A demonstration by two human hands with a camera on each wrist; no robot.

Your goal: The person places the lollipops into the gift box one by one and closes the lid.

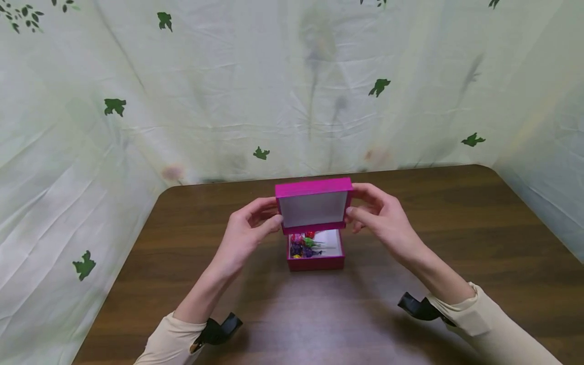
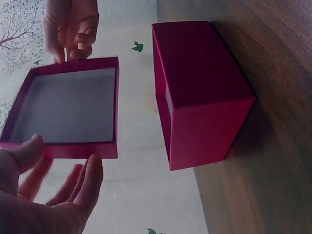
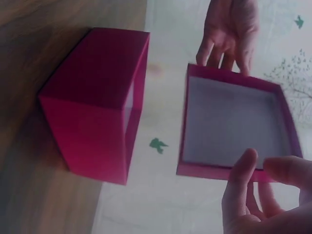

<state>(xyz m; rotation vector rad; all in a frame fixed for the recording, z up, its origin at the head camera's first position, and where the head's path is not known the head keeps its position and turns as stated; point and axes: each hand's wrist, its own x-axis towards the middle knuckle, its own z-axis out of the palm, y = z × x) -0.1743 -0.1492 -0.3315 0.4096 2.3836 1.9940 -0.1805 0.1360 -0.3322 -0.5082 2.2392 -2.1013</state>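
Note:
A magenta box lid (image 1: 313,209) with a pale inside is held up between both hands, tilted so its hollow side faces me. My left hand (image 1: 245,234) grips the lid's left edge between thumb and fingers. At the opposite edge, my right hand (image 1: 384,219) pinches it the same way. Just below, apart from the lid, the magenta box base (image 1: 316,263) stands upright on the table. Inside it lie several wrapped lollipops (image 1: 306,246) with white sticks, partly hidden in the head view by the lid. Both wrist views show the lid (image 2: 68,107) clear of the base (image 3: 87,107).
The box stands on a dark brown wooden table (image 1: 182,263). Pale cloth (image 1: 219,91) with green leaf shapes hangs behind the table and along its sides. Each forearm wears a light sleeve with a black strap (image 1: 221,329).

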